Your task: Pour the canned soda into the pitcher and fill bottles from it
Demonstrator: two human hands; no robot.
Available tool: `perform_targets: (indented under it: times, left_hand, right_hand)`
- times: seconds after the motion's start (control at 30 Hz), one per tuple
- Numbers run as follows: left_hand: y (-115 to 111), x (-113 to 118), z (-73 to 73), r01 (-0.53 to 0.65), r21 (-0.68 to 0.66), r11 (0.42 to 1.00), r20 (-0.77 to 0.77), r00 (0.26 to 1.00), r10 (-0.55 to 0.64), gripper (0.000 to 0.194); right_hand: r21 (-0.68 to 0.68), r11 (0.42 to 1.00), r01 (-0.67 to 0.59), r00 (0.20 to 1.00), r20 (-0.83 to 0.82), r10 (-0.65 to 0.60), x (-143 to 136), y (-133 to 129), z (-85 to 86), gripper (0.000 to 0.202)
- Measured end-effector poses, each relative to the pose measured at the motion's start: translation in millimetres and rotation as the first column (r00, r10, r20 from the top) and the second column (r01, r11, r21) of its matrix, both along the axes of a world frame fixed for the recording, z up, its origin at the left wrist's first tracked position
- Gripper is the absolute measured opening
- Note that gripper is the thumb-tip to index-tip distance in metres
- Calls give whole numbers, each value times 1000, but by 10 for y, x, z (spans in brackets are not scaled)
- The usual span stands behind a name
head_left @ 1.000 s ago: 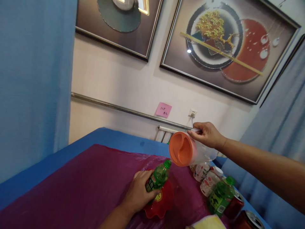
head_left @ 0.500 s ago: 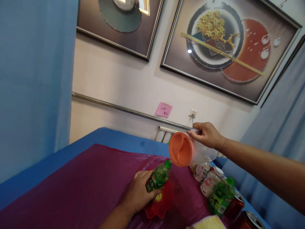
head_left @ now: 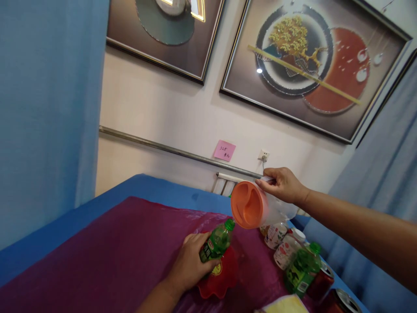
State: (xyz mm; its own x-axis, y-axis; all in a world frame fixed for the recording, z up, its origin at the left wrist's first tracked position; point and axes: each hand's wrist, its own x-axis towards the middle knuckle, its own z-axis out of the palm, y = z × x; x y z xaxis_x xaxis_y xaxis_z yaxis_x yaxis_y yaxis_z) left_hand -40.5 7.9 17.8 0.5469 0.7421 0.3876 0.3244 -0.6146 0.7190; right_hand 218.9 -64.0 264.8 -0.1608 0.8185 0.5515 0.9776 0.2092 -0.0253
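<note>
My left hand (head_left: 192, 264) is wrapped round a green plastic bottle (head_left: 217, 241), tilted to the right over a red scalloped dish (head_left: 228, 278). My right hand (head_left: 285, 185) grips the handle of a clear pitcher (head_left: 276, 209) with an orange lid (head_left: 247, 204). The pitcher is tipped on its side, its lid end facing left, close above the bottle's green neck. Whether any liquid flows between them is too small to tell.
Along the right edge of the purple sheet (head_left: 107, 248) stand patterned bottles (head_left: 286, 251), another green bottle (head_left: 302, 267) and cans (head_left: 342, 302). A yellow cloth (head_left: 286, 304) lies at the bottom. Blue curtains (head_left: 48, 108) hang on both sides.
</note>
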Motion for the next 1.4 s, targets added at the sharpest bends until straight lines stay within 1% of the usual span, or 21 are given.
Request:
perform_targets:
  times: [0.3,0.7,1.2,1.4]
  left_hand:
    - [2,6,-4,-4,-9,1000,-12,1000,4,66]
    - [6,2,-12,15,-2,1000,3,1000,-15,63]
    - [13,9,-35,-7,22,1000,11,1000,7,63]
    - [19,7,-42,19,20,1000,16,1000,-19,63]
  right_hand:
    - [-18,1000,-4,1000,-11,3,4,1,2,47]
    - [-13,1000,-4,1000,-17,4,-4,5,-11,47]
    - [-15,1000,9,1000,-11,-9,-7,6,-4,48]
    - [-12,1000,-4,1000,-21,3,3,14,-13,48]
